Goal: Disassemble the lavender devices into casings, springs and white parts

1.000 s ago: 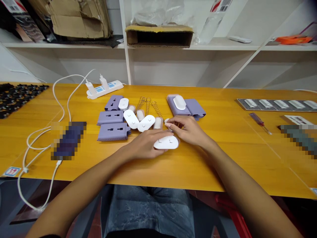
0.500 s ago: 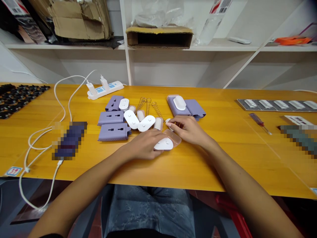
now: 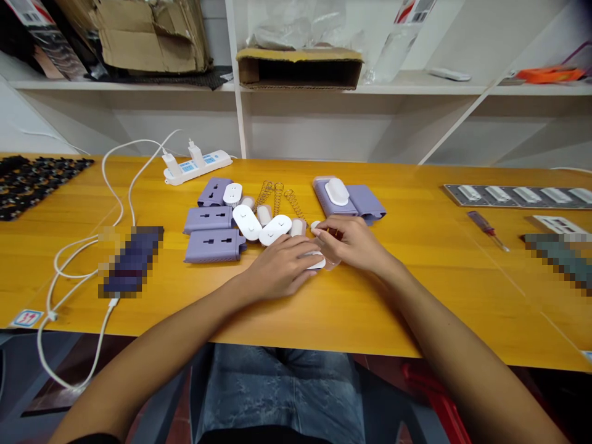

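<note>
Two bare hands working at a white oval socket cover (image 3: 316,263), which lies on the table, mostly hidden. Left hand (image 3: 280,266): fingers together, draped over the cover; whether they clamp it cannot be told. Right hand (image 3: 351,243): fingers bunched just beside the cover, tips at a small white part (image 3: 315,226); grip unclear. A translucent pinkish shell (image 3: 332,263) shows beyond the cover. Farther along the yellow wooden table (image 3: 370,308) lie lilac socket housings (image 3: 215,245), two more white oval covers (image 3: 246,222), coil springs (image 3: 277,197) and an assembled white-and-lilac unit (image 3: 337,191). Also on the table: a power strip (image 3: 197,166) with white cable (image 3: 111,185) at left, a red-handled screwdriver (image 3: 485,229) and a metal fixture plate (image 3: 518,195) at right. Behind: white shelving (image 3: 351,123) holding an open cardboard box (image 3: 298,68)
</note>
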A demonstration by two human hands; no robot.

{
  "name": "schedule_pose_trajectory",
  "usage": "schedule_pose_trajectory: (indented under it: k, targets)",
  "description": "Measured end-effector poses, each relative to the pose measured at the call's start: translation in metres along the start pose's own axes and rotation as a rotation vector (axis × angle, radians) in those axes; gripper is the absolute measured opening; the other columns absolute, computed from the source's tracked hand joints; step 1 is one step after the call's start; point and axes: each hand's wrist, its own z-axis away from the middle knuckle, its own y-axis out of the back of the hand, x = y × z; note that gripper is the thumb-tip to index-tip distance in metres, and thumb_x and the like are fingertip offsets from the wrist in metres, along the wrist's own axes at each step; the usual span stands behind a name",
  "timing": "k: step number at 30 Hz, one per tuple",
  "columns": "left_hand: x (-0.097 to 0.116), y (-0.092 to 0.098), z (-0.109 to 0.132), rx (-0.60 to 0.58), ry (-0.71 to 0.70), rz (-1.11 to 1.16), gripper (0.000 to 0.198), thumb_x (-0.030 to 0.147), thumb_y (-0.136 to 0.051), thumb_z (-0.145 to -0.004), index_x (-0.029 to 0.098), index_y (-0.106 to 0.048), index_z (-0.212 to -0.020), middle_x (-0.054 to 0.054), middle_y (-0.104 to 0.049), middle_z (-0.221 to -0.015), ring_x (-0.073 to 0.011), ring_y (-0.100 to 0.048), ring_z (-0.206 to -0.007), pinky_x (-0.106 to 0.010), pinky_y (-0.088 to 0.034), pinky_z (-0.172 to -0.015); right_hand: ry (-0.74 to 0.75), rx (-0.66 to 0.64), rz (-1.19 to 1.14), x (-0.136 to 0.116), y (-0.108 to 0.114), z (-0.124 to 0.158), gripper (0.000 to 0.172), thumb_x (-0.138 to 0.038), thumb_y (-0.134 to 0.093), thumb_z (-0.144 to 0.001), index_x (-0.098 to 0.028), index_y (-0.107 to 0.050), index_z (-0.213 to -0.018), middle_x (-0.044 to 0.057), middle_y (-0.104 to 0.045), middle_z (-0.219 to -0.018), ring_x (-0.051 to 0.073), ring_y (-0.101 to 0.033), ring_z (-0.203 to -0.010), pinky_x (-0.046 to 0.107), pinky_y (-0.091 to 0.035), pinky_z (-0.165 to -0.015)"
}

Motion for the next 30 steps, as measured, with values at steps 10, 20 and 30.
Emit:
schedule_pose_trajectory:
  k: [10, 20, 30]
  targets:
    - [-0.004, -0.005, 0.002, 0.042, 0.094, -0.105, 0.027, 0.023, -0.056, -0.111, 0.015, -0.07, -0.133, -0.015, -0.075, -0.137, -0.031, -0.064, -0.137, -0.048, -0.052, -0.108, 0.046, -0.043, 0.139, -0.007, 0.001, 0.006, 0.027, -0.031, -0.055, -0.106, -0.019, -0.077, -0.095, 0.009, -0.075, -0.087, 0.023, -0.066, -0.073, 0.037, -0.045, -0.071]
    - [0.0, -0.002, 0.001, -0.003, 0.06, -0.054, 0.026, 0.028, -0.057, -0.111, 0.019, -0.072, -0.13, -0.013, -0.074, -0.142, -0.031, -0.063, -0.139, -0.049, -0.048, -0.11, 0.042, -0.018, -0.043, -0.011, 0.0, 0.003, 0.025, -0.033, -0.057, -0.106, -0.023, -0.077, -0.096, 0.008, -0.08, -0.091, 0.025, -0.071, -0.078, 0.039, -0.053, -0.075]
    - [0.003, -0.002, 0.001, -0.049, 0.03, -0.092, 0.024, 0.03, -0.055, -0.113, 0.018, -0.074, -0.123, -0.011, -0.075, -0.145, -0.0317, -0.063, -0.137, -0.05, -0.047, -0.109, 0.072, 0.27, 0.172, 0.03, -0.007, -0.002, 0.034, -0.039, -0.062, -0.104, -0.023, -0.074, -0.132, 0.019, -0.07, -0.141, 0.04, -0.062, -0.132, 0.061, -0.051, -0.115]
